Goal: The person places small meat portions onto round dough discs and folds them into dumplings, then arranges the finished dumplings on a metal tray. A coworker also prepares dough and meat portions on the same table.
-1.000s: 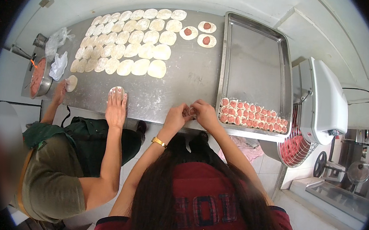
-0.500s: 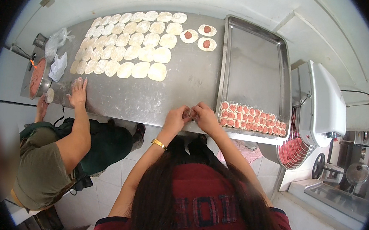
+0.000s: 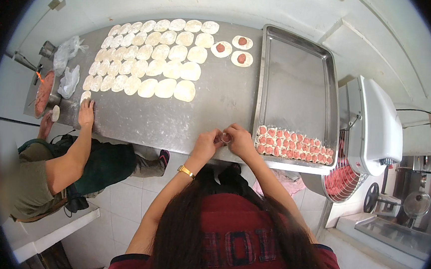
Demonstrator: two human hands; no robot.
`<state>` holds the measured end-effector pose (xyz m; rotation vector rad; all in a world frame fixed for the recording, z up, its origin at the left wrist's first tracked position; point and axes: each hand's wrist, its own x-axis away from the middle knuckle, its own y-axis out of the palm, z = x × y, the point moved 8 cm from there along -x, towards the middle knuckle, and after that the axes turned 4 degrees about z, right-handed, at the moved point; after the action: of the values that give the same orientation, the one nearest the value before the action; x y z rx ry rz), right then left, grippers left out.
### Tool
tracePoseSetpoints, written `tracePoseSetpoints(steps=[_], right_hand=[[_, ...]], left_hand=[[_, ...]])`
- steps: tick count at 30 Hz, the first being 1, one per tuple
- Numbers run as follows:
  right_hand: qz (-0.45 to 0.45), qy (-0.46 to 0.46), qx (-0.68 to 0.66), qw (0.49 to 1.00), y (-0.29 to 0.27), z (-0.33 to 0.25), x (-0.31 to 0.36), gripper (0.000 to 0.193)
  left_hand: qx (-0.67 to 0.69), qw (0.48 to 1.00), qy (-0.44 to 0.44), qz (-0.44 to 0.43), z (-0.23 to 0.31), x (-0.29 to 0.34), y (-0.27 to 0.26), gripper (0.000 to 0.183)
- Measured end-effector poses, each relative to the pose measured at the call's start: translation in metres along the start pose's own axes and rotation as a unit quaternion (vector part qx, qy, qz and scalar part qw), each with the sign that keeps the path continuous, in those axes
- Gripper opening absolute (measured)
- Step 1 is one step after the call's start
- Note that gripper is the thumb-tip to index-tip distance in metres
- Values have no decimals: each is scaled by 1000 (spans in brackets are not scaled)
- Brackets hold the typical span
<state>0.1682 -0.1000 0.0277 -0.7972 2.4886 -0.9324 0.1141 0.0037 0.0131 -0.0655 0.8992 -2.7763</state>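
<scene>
My left hand (image 3: 208,143) and my right hand (image 3: 239,140) meet above the near edge of the steel table. Their fingers close round a small dumpling (image 3: 225,137), mostly hidden by the fingertips; a pale bit of its wrapper shows between them. Just right of my right hand, rows of open-topped dumplings (image 3: 295,144) with pink meat filling stand packed in the near end of a metal tray (image 3: 259,87). Beyond my hands lie three round wrappers, each with a lump of meat, one of them this filled wrapper (image 3: 242,59).
Flat dough wrappers (image 3: 155,68) lie in rows across the table (image 3: 218,99). At left, a co-worker's hand (image 3: 86,113) touches one wrapper; the other holds a wrapper beside a bowl of pink filling (image 3: 43,95). Plastic bags (image 3: 69,82) lie nearby. A white mixer (image 3: 375,130) stands right.
My fingers keep working at the same spot with slight shifts. The co-worker's hand has moved a little left, and a wrapper now lies at its fingertips. The whole view has shifted slightly.
</scene>
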Motion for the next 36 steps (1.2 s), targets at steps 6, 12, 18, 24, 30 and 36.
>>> tracePoseSetpoints(steps=[6, 12, 18, 24, 30, 36], right_hand=[[3, 22, 22, 1000, 0, 2, 2, 31], [2, 11, 5, 1000, 5, -1, 3, 29], [-21, -26, 58, 998, 6, -14, 5, 27], [73, 119, -103, 985, -69, 7, 39, 24], [226, 272, -178, 918, -164, 58, 135, 36], [358, 335, -77, 868, -266, 102, 229, 37]], left_hand=[[20, 999, 0, 26, 2, 0, -5, 21], [86, 996, 2, 2, -10, -8, -7, 22], [68, 997, -40, 11, -42, -51, -32, 16], [-61, 986, -19, 154, -58, -164, -47, 19], [-139, 965, -65, 214, -63, -260, -39, 44], [-191, 953, -79, 220, -56, -300, -30, 35]])
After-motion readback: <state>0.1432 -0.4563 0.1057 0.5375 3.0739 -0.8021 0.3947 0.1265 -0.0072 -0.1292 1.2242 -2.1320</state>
